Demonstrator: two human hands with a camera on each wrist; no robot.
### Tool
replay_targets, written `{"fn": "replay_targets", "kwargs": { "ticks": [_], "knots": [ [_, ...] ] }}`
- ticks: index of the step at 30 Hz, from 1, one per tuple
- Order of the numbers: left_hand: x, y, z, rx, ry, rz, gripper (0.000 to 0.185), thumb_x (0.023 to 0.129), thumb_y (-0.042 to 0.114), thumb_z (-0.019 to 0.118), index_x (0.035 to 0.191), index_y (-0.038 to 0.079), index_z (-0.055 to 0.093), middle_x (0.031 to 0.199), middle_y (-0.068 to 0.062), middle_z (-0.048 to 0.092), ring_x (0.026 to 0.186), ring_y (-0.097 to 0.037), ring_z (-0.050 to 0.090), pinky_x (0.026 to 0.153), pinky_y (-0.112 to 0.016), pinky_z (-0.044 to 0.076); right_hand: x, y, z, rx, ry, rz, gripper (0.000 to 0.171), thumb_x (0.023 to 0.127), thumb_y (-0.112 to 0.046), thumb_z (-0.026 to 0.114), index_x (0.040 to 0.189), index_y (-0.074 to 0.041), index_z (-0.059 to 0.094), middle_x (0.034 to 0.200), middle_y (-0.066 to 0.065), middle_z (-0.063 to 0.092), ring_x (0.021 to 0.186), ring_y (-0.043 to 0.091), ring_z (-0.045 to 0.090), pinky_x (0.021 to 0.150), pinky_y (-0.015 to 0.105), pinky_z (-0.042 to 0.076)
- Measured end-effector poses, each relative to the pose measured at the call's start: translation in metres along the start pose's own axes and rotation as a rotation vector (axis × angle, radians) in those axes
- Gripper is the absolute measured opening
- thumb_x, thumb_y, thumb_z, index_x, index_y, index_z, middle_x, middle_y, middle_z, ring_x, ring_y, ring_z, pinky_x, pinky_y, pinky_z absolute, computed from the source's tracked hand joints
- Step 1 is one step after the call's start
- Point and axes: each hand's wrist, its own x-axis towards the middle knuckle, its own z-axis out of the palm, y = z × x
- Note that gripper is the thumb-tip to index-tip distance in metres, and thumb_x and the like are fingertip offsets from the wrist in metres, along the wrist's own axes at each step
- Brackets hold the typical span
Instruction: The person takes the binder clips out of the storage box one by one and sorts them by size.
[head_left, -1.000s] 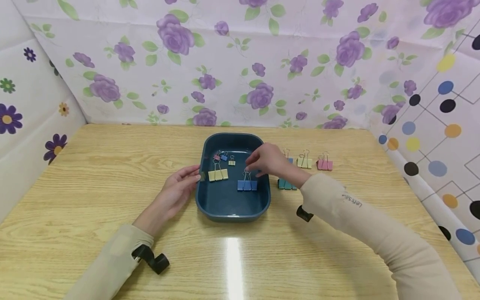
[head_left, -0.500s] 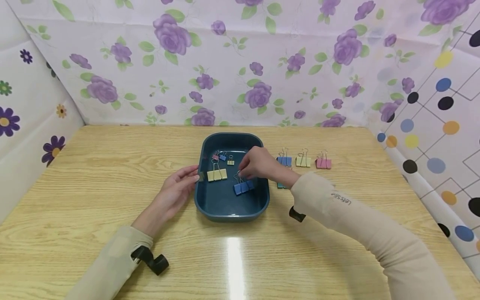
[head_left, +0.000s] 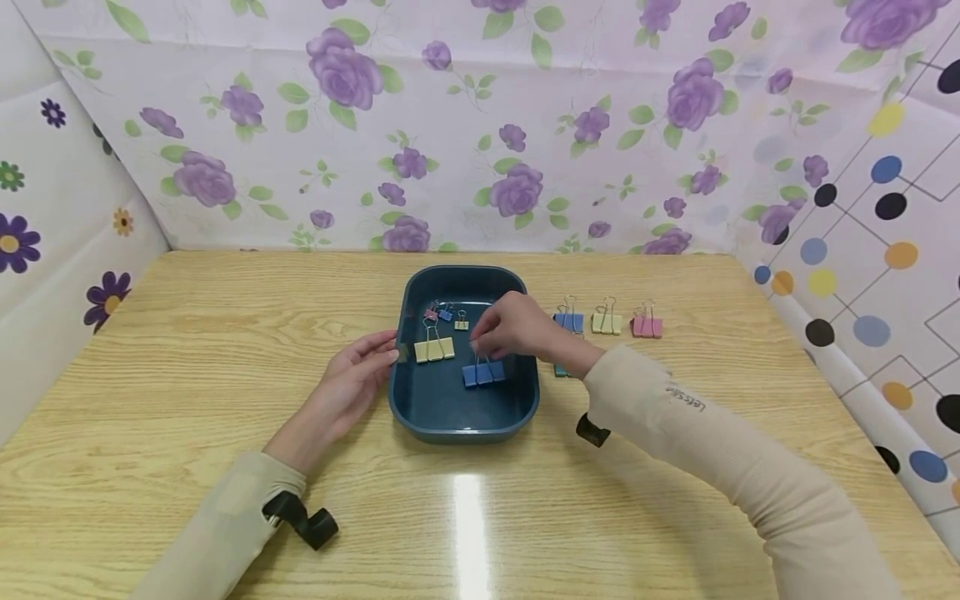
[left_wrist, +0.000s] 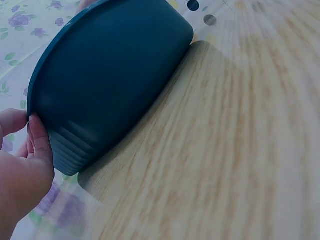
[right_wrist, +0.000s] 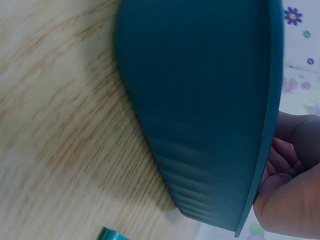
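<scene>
A dark teal plastic tub (head_left: 465, 435) stands on the wooden table. My left hand (head_left: 354, 375) pinches its left rim between thumb and fingers, as the left wrist view also shows. Inside the tub, my right hand (head_left: 517, 327) pinches the wire handles of a large blue binder clip (head_left: 483, 374). Left of that lies a large yellow binder clip (head_left: 435, 350). Toward the back are small pink (head_left: 431, 315), blue (head_left: 446, 314) and yellow binder clips (head_left: 461, 326). In the right wrist view the tub wall (right_wrist: 200, 100) hides the blue clip and part of the hand.
Right of the tub, a blue clip (head_left: 570, 323), a yellow clip (head_left: 607, 324) and a pink clip (head_left: 648, 327) stand in a row. A teal clip (head_left: 559, 372) sits in front, mostly behind my right wrist. Patterned sheets (head_left: 300, 150) border the table.
My right hand has taken hold of the large blue binder clip's handles and shifted it slightly left; the clip tilted midway and is now straighter. The left hand stays at the rim.
</scene>
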Motion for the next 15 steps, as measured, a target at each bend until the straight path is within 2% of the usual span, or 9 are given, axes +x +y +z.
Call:
{"fn": "replay_targets", "kwargs": {
  "ticks": [6, 15],
  "knots": [
    [-0.0003, -0.0003, -0.0005, -0.001, -0.006, 0.005, 0.042, 0.097, -0.005, 0.049, 0.137, -0.011, 0.035, 0.114, -0.007, 0.054, 0.101, -0.011, 0.054, 0.088, -0.02, 0.046, 0.0022, 0.0012, -0.0005, 0.117, 0.011, 0.054, 0.01, 0.09, -0.01, 0.07, 0.095, -0.003, 0.075, 0.086, 0.006, 0.072, 0.08, 0.016, 0.069, 0.068, 0.028, 0.057],
    [0.0013, -0.0012, -0.0013, 0.006, -0.012, 0.01, 0.042, 0.097, -0.005, 0.049, 0.136, -0.011, 0.035, 0.116, -0.009, 0.053, 0.1, -0.012, 0.055, 0.088, -0.02, 0.046, 0.0038, 0.0058, -0.0074, 0.262, 0.005, 0.064, 0.017, 0.09, -0.012, 0.07, 0.103, 0.0, 0.073, 0.091, 0.008, 0.072, 0.085, 0.02, 0.069, 0.071, 0.032, 0.058]
  ]
}}
